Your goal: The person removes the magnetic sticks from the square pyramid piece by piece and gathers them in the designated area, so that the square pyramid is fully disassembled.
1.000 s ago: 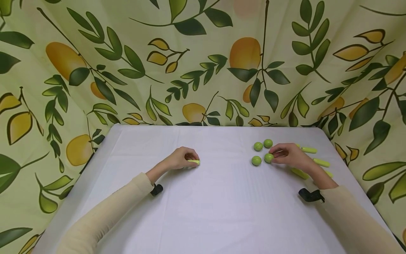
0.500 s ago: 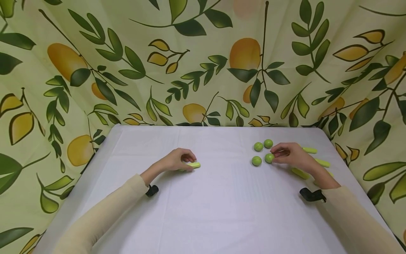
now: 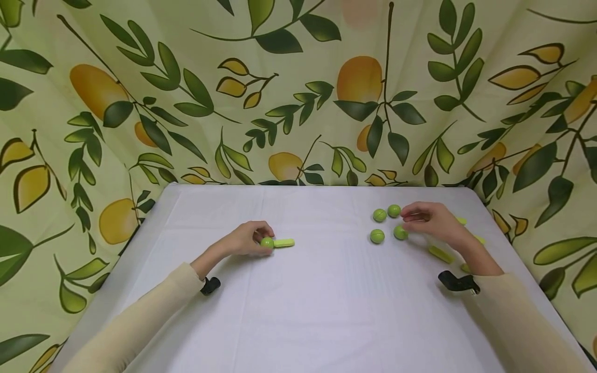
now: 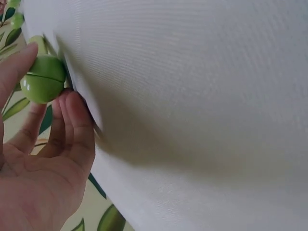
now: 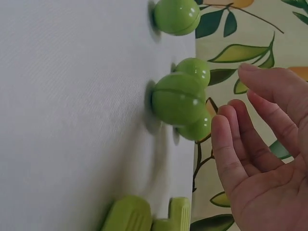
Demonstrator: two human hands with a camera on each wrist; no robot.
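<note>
My left hand (image 3: pixel 255 239) rests on the white table (image 3: pixel 326 300) left of centre and pinches a green ball (image 3: pixel 267 242) that sits at the end of a short yellow-green stick (image 3: pixel 284 242). In the left wrist view, the thumb and fingers (image 4: pixel 77 120) close around the ball (image 4: pixel 43 79). My right hand (image 3: pixel 426 220) hovers with relaxed fingers (image 5: pixel 226 144) just right of several loose green balls (image 3: pixel 400 232), and touches none of them. The nearest ball (image 5: pixel 178 98) lies a little apart from its fingertips.
More yellow-green sticks (image 3: pixel 440 254) lie on the table under and behind my right wrist, two of them (image 5: pixel 127 214) near the palm. A leaf-and-fruit patterned curtain (image 3: pixel 298 93) surrounds the table on three sides. Black wrist cameras (image 3: pixel 457 282) sit on both cream sleeves.
My left hand slid back to the left, uncovering the green ball on the stick's end. My right hand let go of the ball it pinched and lifted slightly away.
</note>
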